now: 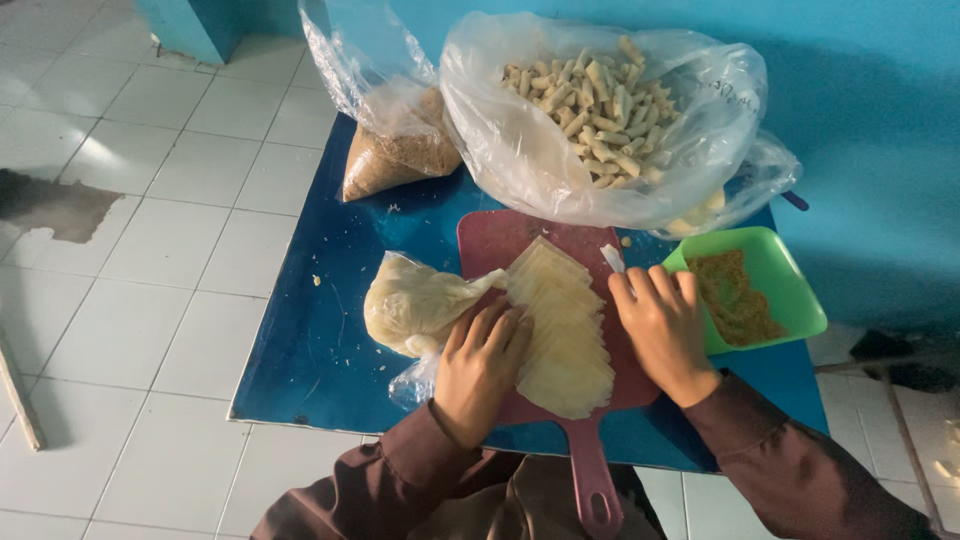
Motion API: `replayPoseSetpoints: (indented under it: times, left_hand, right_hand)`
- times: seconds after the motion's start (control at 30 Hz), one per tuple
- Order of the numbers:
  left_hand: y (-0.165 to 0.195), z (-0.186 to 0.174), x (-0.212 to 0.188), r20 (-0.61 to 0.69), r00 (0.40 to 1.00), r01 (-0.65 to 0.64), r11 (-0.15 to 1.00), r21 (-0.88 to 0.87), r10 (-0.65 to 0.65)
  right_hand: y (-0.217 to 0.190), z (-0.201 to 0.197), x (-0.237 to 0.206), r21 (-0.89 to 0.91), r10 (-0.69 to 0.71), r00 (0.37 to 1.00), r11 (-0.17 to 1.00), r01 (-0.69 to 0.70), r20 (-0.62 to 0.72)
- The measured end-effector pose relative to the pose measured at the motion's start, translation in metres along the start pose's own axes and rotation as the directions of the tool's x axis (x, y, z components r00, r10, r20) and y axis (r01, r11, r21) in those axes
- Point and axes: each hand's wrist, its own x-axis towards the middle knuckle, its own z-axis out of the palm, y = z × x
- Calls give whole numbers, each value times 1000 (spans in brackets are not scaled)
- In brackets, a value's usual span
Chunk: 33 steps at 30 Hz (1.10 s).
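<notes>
Stack of thin pale wrapper sheets [560, 325] is lying fanned out on a dark red cutting board [500, 245], running from the board's top centre down toward its handle end. Board is sitting on a low blue table [320, 330] over a white tiled floor [150, 250].

Left hand [482, 362] is resting palm-down on the left edge of the stack, fingers together and extended flat, tips touching the sheets. Not gripping anything, just pressing. Wrist is coming in from below, brown sleeve [420, 465] bunched at the forearm.

Right hand [662, 325] is lying palm-down on the right edge of the stack, fingers slightly curled, close together, knuckles up. Can't tell if the fingertips are pinching a sheet; they're hidden under the hand. Stack is sitting between both hands.

Just left of the left hand: a clear bag with a pale dough-like lump [415, 300], touching the board. Just right of the right hand: a green tray [790, 270] holding brown crumbly filling. Behind the board: a big clear bag of pale rolled pieces [590, 100] and a smaller bag of brown crumbs [400, 150].
</notes>
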Motion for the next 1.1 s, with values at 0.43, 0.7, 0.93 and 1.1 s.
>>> replayPoseSetpoints:
  times: [0.43, 0.7, 0.93, 1.1]
  left_hand:
    - [18, -27, -3, 37, 999, 13, 1000, 19, -13]
    - [33, -34, -7, 172, 973, 159, 987, -30, -151]
    - [44, -31, -11, 162, 948, 285, 957, -49, -274]
    - [50, -31, -13, 171, 936, 319, 947, -34, -309]
  right_hand:
    - [97, -26, -25, 345, 219, 972, 909, -234, 84]
    - [123, 32, -36, 454, -45, 990, 891, -20, 132]
    - [123, 46, -38, 401, 51, 976, 906, -133, 210]
    - [124, 49, -38, 370, 47, 974, 920, -128, 221]
